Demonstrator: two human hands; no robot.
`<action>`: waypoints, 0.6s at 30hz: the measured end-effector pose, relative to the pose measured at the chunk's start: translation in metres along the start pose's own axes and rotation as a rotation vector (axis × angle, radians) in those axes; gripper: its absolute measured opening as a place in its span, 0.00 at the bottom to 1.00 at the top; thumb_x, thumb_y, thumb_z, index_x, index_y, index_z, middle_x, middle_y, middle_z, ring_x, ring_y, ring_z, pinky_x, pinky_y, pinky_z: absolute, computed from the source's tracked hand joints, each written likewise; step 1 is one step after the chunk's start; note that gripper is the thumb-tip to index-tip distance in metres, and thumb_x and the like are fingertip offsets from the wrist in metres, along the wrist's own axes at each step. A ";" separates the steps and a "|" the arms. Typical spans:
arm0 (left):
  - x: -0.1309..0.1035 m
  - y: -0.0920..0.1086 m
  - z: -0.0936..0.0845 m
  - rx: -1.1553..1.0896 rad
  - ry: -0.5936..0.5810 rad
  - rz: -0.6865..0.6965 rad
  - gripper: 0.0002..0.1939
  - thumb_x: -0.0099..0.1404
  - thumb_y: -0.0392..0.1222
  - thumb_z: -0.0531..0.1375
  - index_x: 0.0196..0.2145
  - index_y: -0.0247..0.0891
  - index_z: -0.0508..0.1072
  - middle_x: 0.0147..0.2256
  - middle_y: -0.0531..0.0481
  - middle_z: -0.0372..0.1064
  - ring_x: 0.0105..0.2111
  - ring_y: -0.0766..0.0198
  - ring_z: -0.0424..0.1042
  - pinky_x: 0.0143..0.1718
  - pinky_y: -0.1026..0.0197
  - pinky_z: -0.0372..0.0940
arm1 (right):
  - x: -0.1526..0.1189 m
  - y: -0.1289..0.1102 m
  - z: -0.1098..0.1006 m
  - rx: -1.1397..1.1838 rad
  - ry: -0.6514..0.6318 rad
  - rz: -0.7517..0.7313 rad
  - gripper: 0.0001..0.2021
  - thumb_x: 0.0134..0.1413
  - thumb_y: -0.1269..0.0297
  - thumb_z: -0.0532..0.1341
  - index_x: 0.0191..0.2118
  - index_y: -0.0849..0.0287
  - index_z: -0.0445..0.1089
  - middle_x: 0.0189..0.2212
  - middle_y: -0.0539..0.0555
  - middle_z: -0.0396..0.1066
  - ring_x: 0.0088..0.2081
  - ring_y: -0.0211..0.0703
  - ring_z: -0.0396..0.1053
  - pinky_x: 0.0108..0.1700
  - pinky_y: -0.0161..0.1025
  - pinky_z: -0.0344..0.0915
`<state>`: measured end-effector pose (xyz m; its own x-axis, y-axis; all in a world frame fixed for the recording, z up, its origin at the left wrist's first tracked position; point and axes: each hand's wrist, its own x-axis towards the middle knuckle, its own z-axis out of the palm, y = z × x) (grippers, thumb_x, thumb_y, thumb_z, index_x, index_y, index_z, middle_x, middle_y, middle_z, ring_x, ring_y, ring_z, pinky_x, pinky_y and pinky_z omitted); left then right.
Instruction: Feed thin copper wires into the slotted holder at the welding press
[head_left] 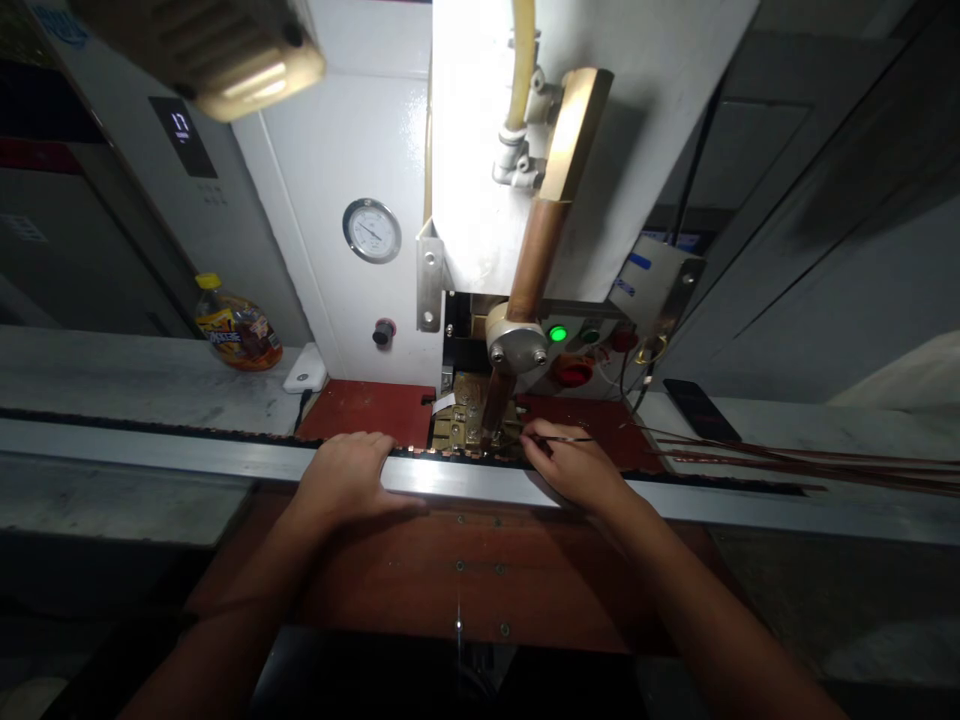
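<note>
A long aluminium bar (442, 478) lies across the front of the machine, with a black strip carrying copper-coloured pieces (187, 431) along its back edge. My left hand (345, 480) is closed round the bar, fingers over the back and thumb along the front. To the right of the copper electrode (497, 398), my right hand (574, 468) pinches a thin dark strip (571, 438); part of that strip is hidden by the fingers. The electrode's tip comes down onto the brass fixture (457, 425) between both hands, at the bar's back edge.
Loose brown strips (795, 460) and a phone (701, 408) lie at the right. A bottle with a yellow cap (238, 325) and a white box (305, 368) stand at the left. The machine panel carries a gauge (372, 231) and a lit green button (557, 333).
</note>
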<state>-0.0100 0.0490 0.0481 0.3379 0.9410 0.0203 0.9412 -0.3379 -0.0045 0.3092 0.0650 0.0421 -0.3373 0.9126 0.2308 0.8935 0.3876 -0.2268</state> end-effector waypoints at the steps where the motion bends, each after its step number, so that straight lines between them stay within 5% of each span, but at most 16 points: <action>1: 0.000 0.000 0.000 0.000 0.005 -0.001 0.41 0.51 0.81 0.58 0.39 0.38 0.75 0.42 0.39 0.78 0.43 0.41 0.76 0.43 0.48 0.66 | 0.000 -0.001 0.001 0.000 0.000 0.003 0.11 0.66 0.63 0.53 0.40 0.54 0.73 0.34 0.54 0.80 0.38 0.45 0.76 0.41 0.36 0.63; 18: 0.000 -0.001 0.001 -0.020 0.016 0.000 0.42 0.50 0.82 0.58 0.40 0.38 0.76 0.41 0.39 0.77 0.42 0.41 0.76 0.43 0.48 0.65 | -0.004 0.002 0.012 0.027 -0.003 -0.016 0.14 0.68 0.61 0.51 0.41 0.55 0.74 0.36 0.55 0.79 0.40 0.47 0.76 0.43 0.38 0.65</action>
<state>-0.0107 0.0496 0.0469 0.3380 0.9404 0.0359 0.9407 -0.3388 0.0159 0.3086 0.0635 0.0290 -0.3528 0.9065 0.2320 0.8796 0.4058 -0.2482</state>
